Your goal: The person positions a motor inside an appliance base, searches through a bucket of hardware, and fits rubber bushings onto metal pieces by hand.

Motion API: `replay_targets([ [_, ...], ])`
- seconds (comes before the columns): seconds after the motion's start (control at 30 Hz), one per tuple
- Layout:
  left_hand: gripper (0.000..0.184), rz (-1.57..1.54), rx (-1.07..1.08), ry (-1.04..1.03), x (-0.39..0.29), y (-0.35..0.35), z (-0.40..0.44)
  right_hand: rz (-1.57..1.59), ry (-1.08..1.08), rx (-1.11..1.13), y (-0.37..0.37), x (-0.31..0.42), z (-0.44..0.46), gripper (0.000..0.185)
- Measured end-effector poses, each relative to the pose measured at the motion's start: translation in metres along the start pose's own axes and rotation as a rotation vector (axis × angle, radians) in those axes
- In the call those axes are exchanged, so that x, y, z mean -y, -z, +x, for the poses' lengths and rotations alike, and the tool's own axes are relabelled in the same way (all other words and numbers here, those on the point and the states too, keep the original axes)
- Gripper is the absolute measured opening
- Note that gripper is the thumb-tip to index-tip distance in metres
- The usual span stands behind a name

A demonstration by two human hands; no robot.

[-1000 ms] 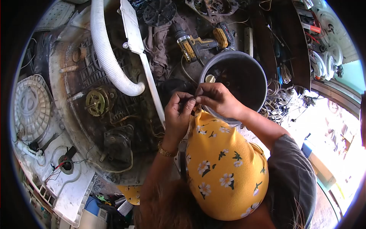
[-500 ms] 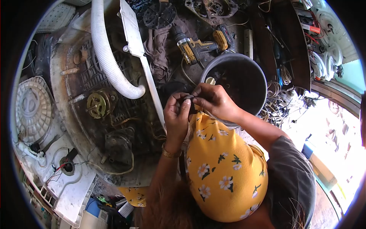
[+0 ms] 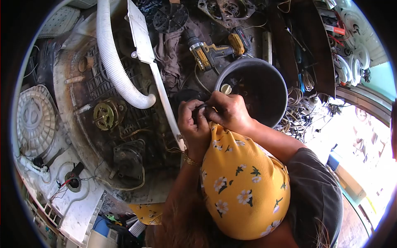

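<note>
My left hand (image 3: 193, 124) and my right hand (image 3: 230, 110) meet above the lap, fingers closed. Between their fingertips is a small dark curved piece (image 3: 201, 106), like a ring or a loop of cord; most of it is hidden by the fingers. A gold-coloured band (image 3: 191, 159) circles the left wrist. Just below the hands, yellow flowered fabric (image 3: 246, 182) is drawn over the lap. Beside the right hand stands a large dark grey tub (image 3: 284, 89), with a pale round knob (image 3: 226, 89) inside its near-left rim.
A yellow and black cordless drill (image 3: 206, 53) lies beyond the tub. To the left, a white corrugated hose (image 3: 118, 70) and a white metal strip (image 3: 165, 99) cross a rusty machine body with a motor (image 3: 108, 115). Coiled wires (image 3: 295, 120) lie right of the tub.
My right hand has rolled over, with its knuckles now more upward. The left hand's fingers have curled tighter and its wrist has shifted right. The dark piece stays between them.
</note>
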State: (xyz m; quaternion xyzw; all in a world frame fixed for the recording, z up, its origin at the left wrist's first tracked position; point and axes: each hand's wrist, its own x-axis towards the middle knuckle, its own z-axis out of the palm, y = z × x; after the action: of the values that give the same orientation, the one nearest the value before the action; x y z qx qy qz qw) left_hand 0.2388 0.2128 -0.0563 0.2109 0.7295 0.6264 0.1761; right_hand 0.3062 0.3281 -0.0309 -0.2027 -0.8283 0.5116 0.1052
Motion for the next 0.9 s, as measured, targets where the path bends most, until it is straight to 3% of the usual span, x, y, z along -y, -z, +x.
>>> replay_targets([
  [0.13, 0.014, 0.212, 0.022, -0.158, -0.003, 0.007, 0.003, 0.312, -0.152, 0.036, -0.013, -0.016, -0.003, 0.012],
  [0.23, 0.011, 0.247, 0.077, -0.135, 0.005, 0.008, 0.008, 0.597, -0.285, 0.058, -0.021, -0.026, -0.008, 0.008],
  [0.37, 0.010, -0.348, 0.254, 0.413, 0.004, 0.012, 0.008, 0.737, -0.318, 0.098, -0.015, -0.027, -0.010, 0.005],
  [0.4, 0.011, -0.386, 0.291, 0.417, 0.006, 0.015, 0.008, 0.753, -0.331, 0.102, -0.013, -0.025, -0.011, 0.006],
  [0.5, 0.011, -0.320, 0.271, 0.407, 0.001, 0.018, 0.004, 0.732, -0.290, 0.127, -0.009, -0.021, -0.015, 0.007],
  [0.57, 0.005, -0.301, 0.254, 0.363, 0.002, 0.017, -0.001, 0.550, -0.241, 0.105, -0.010, -0.020, -0.020, 0.010],
  [0.63, 0.004, -0.065, 0.278, 0.059, 0.009, 0.019, -0.006, 0.578, -0.248, 0.134, -0.012, -0.022, -0.026, 0.010],
  [0.67, 0.005, 0.039, 0.307, -0.041, 0.010, 0.023, -0.007, 0.771, -0.330, 0.148, -0.016, -0.021, -0.031, 0.009],
  [0.7, 0.005, 0.181, 0.315, -0.127, 0.007, 0.026, -0.009, 0.694, -0.317, 0.164, -0.020, -0.025, -0.036, 0.008],
  [0.77, 0.005, 0.303, 0.356, -0.213, -0.003, 0.030, -0.012, 0.866, -0.293, 0.195, -0.028, -0.030, -0.043, 0.008],
  [0.87, 0.004, 0.323, 0.415, -0.274, -0.006, 0.035, -0.009, 0.815, -0.305, 0.255, -0.022, -0.032, -0.045, 0.011],
  [0.9, 0.005, 0.159, 0.362, -0.081, -0.001, 0.039, -0.010, 0.818, -0.330, 0.286, -0.017, -0.030, -0.044, 0.012],
])
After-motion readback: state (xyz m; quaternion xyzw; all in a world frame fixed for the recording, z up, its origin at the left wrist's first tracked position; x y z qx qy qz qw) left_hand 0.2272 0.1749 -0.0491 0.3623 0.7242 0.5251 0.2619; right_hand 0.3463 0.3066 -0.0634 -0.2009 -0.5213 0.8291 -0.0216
